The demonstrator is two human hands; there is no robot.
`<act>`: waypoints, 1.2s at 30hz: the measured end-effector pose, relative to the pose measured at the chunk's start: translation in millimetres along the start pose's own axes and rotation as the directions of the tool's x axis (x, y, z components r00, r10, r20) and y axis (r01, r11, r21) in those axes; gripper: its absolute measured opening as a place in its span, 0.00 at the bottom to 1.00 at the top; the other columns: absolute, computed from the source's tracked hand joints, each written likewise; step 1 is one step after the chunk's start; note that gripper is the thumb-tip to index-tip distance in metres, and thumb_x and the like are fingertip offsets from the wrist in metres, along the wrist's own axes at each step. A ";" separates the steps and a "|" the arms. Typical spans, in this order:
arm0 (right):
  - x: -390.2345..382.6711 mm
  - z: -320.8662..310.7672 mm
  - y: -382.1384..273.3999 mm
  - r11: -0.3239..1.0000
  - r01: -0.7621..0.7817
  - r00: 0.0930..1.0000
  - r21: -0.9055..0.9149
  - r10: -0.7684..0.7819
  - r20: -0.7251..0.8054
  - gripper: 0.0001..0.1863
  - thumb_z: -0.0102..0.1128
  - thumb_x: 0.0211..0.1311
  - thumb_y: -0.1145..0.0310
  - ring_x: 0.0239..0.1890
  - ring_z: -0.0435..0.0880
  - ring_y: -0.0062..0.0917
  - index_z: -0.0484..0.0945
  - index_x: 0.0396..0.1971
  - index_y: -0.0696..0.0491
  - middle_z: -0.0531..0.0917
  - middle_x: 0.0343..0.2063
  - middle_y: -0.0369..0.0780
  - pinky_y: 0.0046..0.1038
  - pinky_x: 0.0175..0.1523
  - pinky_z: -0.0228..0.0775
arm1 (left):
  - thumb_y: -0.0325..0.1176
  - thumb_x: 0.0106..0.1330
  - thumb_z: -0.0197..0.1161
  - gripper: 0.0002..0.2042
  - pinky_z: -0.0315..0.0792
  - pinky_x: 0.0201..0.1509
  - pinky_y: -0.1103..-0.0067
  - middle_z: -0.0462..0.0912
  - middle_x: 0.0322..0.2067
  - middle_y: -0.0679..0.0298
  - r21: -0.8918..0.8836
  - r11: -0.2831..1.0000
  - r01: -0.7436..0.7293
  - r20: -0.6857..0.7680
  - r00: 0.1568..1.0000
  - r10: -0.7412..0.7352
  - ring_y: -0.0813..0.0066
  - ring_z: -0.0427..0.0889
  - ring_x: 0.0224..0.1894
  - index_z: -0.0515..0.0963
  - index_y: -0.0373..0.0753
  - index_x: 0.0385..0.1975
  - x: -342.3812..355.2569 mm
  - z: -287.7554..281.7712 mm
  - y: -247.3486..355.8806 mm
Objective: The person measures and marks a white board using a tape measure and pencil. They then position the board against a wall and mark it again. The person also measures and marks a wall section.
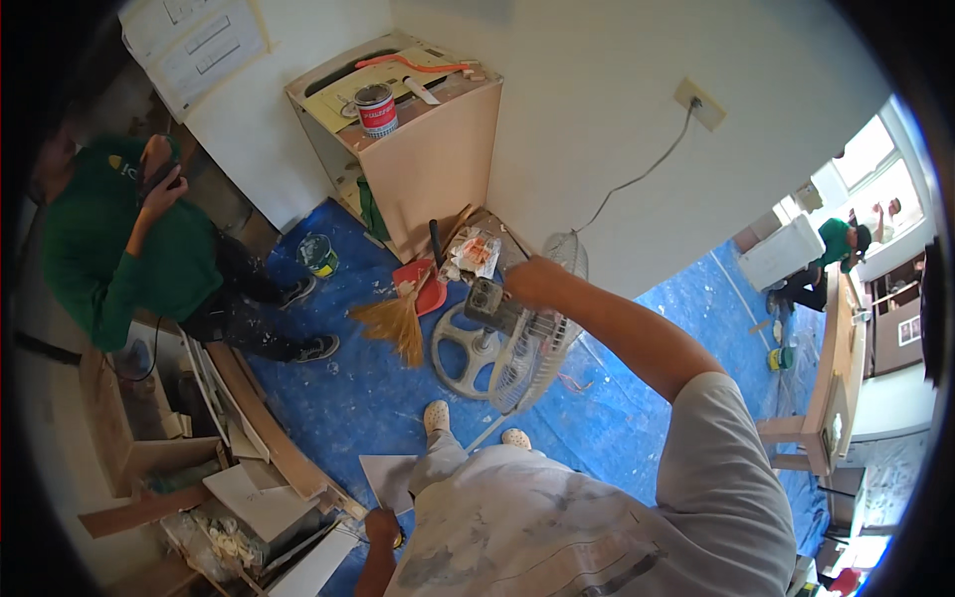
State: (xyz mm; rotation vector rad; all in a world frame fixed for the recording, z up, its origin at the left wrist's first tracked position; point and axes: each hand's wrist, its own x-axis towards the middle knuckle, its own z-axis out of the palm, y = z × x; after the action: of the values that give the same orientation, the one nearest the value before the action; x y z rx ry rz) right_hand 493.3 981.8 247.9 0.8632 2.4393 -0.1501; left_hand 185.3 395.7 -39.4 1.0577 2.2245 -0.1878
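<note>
My right hand (537, 284) is stretched out ahead, its fingers closed on the upper part of a stand fan (497, 316) beside the motor housing. The fan has a wire guard and a round, spoked grey base (460, 360) on the blue sheet. Low at the left, my left hand (381, 527) is closed. A small yellow and black thing shows at its edge, too little of it to name. Just above that hand is a pale flat panel (386, 480); whether the fingers grip it is hidden.
A straw broom (393, 323), a red dustpan (426, 289) and a paint bucket (318, 256) are on the blue sheet (617, 418). A cabinet (433, 159) bears a paint can (376, 109). A cord reaches the wall outlet (700, 104). One person (139, 239) stands left, another far right. Boards (264, 502) lie lower left.
</note>
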 end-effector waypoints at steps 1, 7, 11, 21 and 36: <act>7.2 1.8 1.1 0.999 0.029 1.000 -0.033 -0.029 0.010 0.12 0.59 0.60 0.70 0.44 0.88 0.40 0.87 0.42 0.50 0.88 0.39 0.42 0.43 0.53 0.78 | 0.46 0.69 0.59 0.22 0.78 0.53 0.55 0.86 0.38 0.37 0.011 1.000 -0.007 0.015 1.000 0.006 0.38 0.85 0.45 0.85 0.28 0.33 15.0 -7.2 -10.4; 21.7 21.4 12.1 0.998 0.054 0.996 -0.032 -0.051 0.074 0.12 0.55 0.62 0.66 0.45 0.88 0.32 0.88 0.37 0.48 0.87 0.38 0.37 0.40 0.57 0.73 | 0.43 0.68 0.59 0.19 0.78 0.52 0.54 0.86 0.35 0.38 0.124 0.969 -0.212 0.138 0.971 0.195 0.38 0.86 0.43 0.84 0.28 0.32 71.2 -74.9 -23.0; 23.0 29.0 12.6 0.997 0.076 0.997 0.012 -0.076 0.007 0.08 0.61 0.58 0.65 0.41 0.88 0.32 0.88 0.31 0.49 0.88 0.32 0.37 0.38 0.56 0.71 | 0.42 0.67 0.59 0.19 0.78 0.51 0.54 0.85 0.35 0.38 0.076 0.990 -0.116 0.148 0.984 0.103 0.38 0.86 0.43 0.84 0.27 0.32 93.0 -120.5 -4.1; 12.3 25.8 10.6 0.998 0.049 0.991 0.042 -0.054 0.121 0.11 0.59 0.59 0.71 0.50 0.86 0.30 0.88 0.37 0.46 0.88 0.40 0.36 0.45 0.72 0.61 | 0.41 0.66 0.63 0.19 0.78 0.49 0.54 0.85 0.35 0.36 0.035 0.997 -0.065 0.130 0.990 0.060 0.36 0.86 0.42 0.83 0.25 0.34 130.5 -157.2 -8.8; -81.0 40.9 5.8 0.995 0.095 0.994 -0.020 -0.094 0.061 0.14 0.58 0.61 0.72 0.56 0.84 0.24 0.88 0.41 0.42 0.87 0.43 0.33 0.47 0.78 0.53 | 0.41 0.65 0.63 0.19 0.77 0.49 0.53 0.85 0.34 0.34 0.024 0.998 -0.066 0.066 0.996 0.064 0.35 0.85 0.41 0.83 0.25 0.31 107.1 -147.3 -12.9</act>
State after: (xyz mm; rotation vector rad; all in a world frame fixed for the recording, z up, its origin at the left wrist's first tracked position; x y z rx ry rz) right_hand 567.9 930.5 256.4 0.7233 2.4222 -0.1800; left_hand 53.0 512.9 6.3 1.1209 2.1318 -0.2197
